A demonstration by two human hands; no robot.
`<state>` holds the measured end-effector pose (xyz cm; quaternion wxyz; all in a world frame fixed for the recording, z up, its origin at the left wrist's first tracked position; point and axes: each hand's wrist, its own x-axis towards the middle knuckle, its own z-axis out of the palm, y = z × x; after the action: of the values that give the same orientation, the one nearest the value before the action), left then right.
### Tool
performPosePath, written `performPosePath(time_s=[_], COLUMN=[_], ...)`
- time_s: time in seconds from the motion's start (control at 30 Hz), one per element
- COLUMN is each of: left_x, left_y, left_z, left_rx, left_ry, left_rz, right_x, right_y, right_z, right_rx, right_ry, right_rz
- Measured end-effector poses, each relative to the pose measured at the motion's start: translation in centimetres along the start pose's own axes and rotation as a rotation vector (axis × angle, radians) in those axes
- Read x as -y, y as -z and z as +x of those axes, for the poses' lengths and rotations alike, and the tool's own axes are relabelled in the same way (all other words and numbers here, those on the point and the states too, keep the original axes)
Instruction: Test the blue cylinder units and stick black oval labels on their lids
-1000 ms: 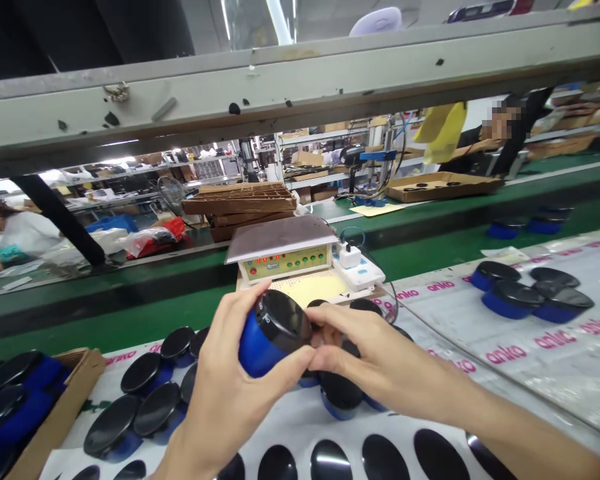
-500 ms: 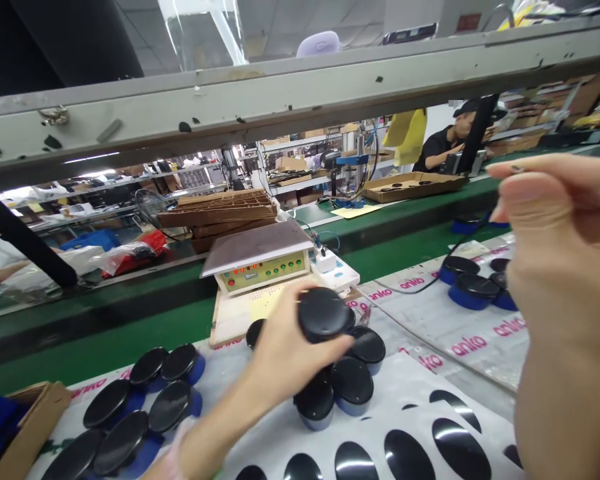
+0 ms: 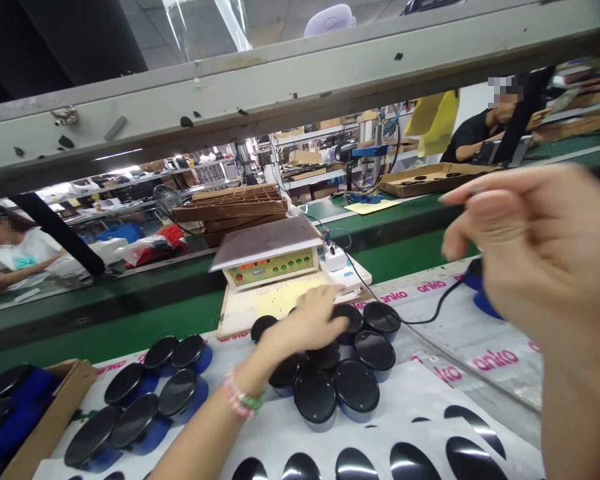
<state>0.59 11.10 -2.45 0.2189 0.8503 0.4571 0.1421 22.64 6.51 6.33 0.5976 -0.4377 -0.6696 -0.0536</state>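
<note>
My left hand (image 3: 313, 320) is over the middle group of round black-topped pieces (image 3: 357, 387), its fingers apart and touching or just above them; a beaded bracelet circles that wrist. My right hand (image 3: 475, 193) is raised at the right, thumb and forefinger pinched on something tiny and dark, too small to name. Behind my left hand stands a box with red and green lights (image 3: 275, 267) on a wooden board. Sheets with black ovals (image 3: 415, 460) lie in front of the middle group.
More black-topped blue pieces (image 3: 140, 420) stand at the left beside a cardboard box (image 3: 55, 413) of them. A metal beam (image 3: 280, 87) crosses above. A cable (image 3: 437, 307) runs at the right. Two people sit beyond the green belt (image 3: 180, 313).
My left hand has let go of the black-topped piece it held up and now lies lower over the group. My right hand has shifted left in view, still pinched. The view has turned slightly.
</note>
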Motion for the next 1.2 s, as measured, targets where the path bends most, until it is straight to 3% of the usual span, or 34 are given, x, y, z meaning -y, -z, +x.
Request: performPosePath(time_s=[0.03, 0.1, 0.17, 0.27, 0.37, 0.53, 0.77, 1.0, 1.2], left_x=[1.3, 4.0, 6.3, 8.2, 8.8, 9.1, 7.1, 6.0, 5.5], left_y=[1.2, 2.8, 3.0, 1.4, -0.1, 0.0, 0.8, 1.2, 1.4], left_z=[-2.0, -5.8, -8.5, -9.8, -9.3, -9.3, -10.9, -10.8, -11.2], left_rx=[-0.015, -0.037, -0.067, -0.159, -0.247, -0.253, 0.028, -0.061, 0.095], left_ry=[0.032, 0.118, 0.172, 0.167, 0.134, 0.117, 0.075, -0.010, 0.065], left_rz=[0.019, 0.041, 0.033, -0.002, -0.030, -0.063, 0.032, 0.134, 0.150], right_x=[0.3, 0.4, 0.2, -0.1, -0.4, -1.2, -0.7, 2.1, 2.2], right_y=[-1.4, -4.8, -8.6, -13.3, -15.5, -15.4, -14.8, -11.9, -12.8], right_z=[-0.1, -0.9, -2.3, -5.4, -7.6, -7.7, -7.2, -7.5, -8.4], right_rx=[0.080, 0.365, 0.666, 0.892, 1.021, 1.071, 1.097, 1.166, 1.233], right_ry=[-0.004, -0.012, -0.004, 0.052, 0.056, 0.028, 0.082, 0.180, 0.134], right_rz=[0.013, -0.024, -0.121, -0.152, -0.137, -0.173, -0.252, -0.345, -0.396])
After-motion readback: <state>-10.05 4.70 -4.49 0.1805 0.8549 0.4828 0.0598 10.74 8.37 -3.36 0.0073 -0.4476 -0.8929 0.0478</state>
